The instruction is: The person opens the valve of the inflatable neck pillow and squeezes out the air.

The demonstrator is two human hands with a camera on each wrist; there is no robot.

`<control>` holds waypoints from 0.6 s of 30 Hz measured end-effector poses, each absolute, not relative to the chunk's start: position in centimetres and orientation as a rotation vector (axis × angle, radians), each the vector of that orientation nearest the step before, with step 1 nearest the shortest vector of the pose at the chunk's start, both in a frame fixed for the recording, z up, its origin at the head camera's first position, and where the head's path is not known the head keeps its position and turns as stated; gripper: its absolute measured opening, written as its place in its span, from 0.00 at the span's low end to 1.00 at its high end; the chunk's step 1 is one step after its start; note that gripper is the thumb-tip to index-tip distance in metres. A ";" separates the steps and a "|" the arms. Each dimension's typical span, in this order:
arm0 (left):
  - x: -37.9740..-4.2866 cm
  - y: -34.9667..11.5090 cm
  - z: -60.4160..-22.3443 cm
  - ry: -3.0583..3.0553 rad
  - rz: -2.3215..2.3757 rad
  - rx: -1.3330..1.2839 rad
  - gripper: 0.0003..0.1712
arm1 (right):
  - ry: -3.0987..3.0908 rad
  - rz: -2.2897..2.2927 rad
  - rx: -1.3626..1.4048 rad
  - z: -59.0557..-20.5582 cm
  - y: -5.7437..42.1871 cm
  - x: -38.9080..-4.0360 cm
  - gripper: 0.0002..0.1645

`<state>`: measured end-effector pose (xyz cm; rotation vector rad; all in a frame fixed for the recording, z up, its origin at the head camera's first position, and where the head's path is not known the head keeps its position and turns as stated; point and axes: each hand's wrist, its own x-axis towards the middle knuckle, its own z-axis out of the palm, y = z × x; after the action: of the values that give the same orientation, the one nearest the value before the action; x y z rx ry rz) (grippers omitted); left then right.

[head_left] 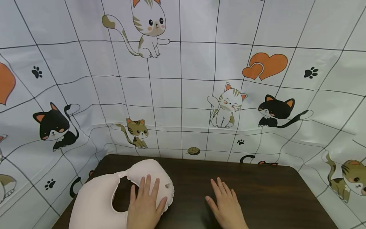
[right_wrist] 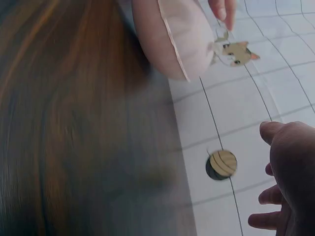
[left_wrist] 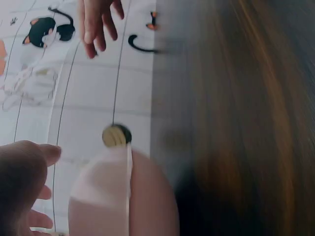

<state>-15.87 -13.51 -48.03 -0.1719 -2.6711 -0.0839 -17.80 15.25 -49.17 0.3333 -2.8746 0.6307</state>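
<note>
A pale pink, U-shaped inflatable neck pillow (head_left: 92, 198) lies on the left part of the dark wooden table, with a small valve (head_left: 167, 185) near its right edge. My left hand (head_left: 145, 202) is over the pillow's right arm, fingers straight and spread; whether it presses on the surface I cannot tell. To the right of the pillow, my right hand (head_left: 227, 203) is held above the table, fingers extended and holding nothing. In the left wrist view the pillow's seamed, rounded end (left_wrist: 123, 196) shows beside the left hand (left_wrist: 22, 182).
The dark brown table (head_left: 266, 194) has rounded far corners. Behind it and at both sides hangs a white grid-patterned sheet (head_left: 197, 63) printed with cats, hearts, paws and a yarn ball (head_left: 193, 151).
</note>
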 end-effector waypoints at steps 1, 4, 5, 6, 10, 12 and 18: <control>-15.6 -14.1 -47.9 -2.658 -0.104 -0.152 0.40 | -2.881 0.645 0.349 -49.3 14.8 -17.9 0.45; -15.1 -16.1 -48.0 -2.608 -0.136 -0.092 0.41 | -2.882 0.635 0.385 -49.8 13.7 -18.3 0.44; -15.0 -16.8 -48.1 -2.599 -0.149 -0.071 0.41 | -2.879 0.627 0.393 -50.0 13.4 -18.4 0.43; -14.8 -17.5 -48.0 -2.596 -0.171 -0.042 0.41 | -2.878 0.631 0.400 -50.1 13.1 -18.6 0.44; -13.8 -20.3 -47.4 -2.620 -0.250 0.107 0.41 | -2.867 0.774 0.433 -50.6 11.7 -19.6 0.43; -13.3 -21.7 -47.0 -2.635 -0.261 0.189 0.40 | -2.855 0.933 0.429 -50.7 11.0 -20.3 0.42; -12.8 -25.6 -46.9 -2.659 -0.190 0.390 0.39 | -2.706 1.426 0.421 -51.9 9.1 -22.8 0.36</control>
<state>-12.79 -25.59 -46.90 0.3899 -2.6595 -0.1901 -22.84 9.13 -51.85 0.4213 -2.7058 1.4259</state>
